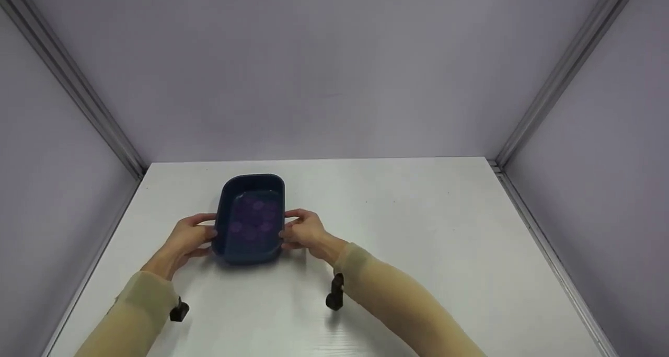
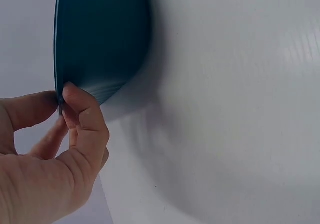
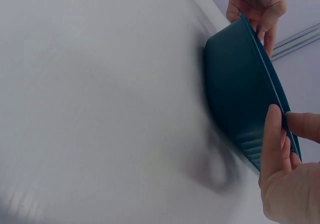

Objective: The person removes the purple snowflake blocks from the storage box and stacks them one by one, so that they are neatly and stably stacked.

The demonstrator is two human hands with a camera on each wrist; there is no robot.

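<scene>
While the dark blue tray (image 1: 251,220) stands on the white table (image 1: 418,231), it is gripped at both long sides by 2 hands. At the left, the left hand (image 1: 185,238) is set against the tray's left rim; in the left wrist view the rim is pinched between the thumb (image 2: 27,109) and the curled fingers (image 2: 82,116), with the tray wall rising just above the fingertips. Between the 2 sets of fingers, water with round purple pieces (image 1: 252,220) is seen inside the tray. At the right, the right hand (image 1: 306,231) is set against the right rim; in the right wrist view the rim is pinched between the thumb (image 3: 305,125) above and the fingers (image 3: 272,144) pressed together on the ribbed outer wall. Beyond the fingertips, grey panels (image 1: 334,59) enclose the table.
</scene>
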